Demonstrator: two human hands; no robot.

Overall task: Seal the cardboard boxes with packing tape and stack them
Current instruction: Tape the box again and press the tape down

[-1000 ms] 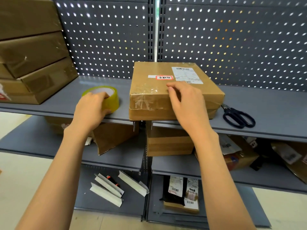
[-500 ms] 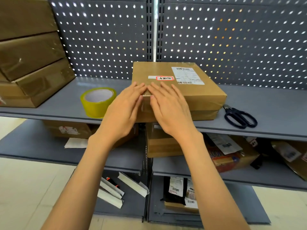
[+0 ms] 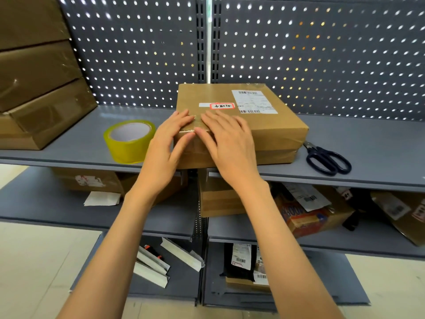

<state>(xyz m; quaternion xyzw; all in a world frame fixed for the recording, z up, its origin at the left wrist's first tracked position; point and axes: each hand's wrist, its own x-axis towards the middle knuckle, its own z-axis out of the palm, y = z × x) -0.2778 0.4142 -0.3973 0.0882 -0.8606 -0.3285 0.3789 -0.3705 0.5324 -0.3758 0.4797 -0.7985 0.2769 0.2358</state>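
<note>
I press my left hand [image 3: 169,143] and right hand [image 3: 226,143] flat, fingers spread and gripping nothing, on the taped near corner of the cardboard box [image 3: 271,130] on the shelf [image 3: 368,143]. Sealing looks nearly finished; stacking onto the sealed boxes [image 3: 39,88] at left remains.

The cardboard box [image 3: 271,125] is plain brown, with a white barcode label [image 3: 253,101] and a small red-bordered white sticker [image 3: 222,106]. The tape roll [image 3: 128,140] is translucent yellow with a white core. The scissors [image 3: 327,158] have black handles. The shelf [image 3: 368,143] is grey; the pegboard [image 3: 322,54] behind is dark grey, dotted with bright holes. The stacked boxes [image 3: 41,88] are brown.
</note>
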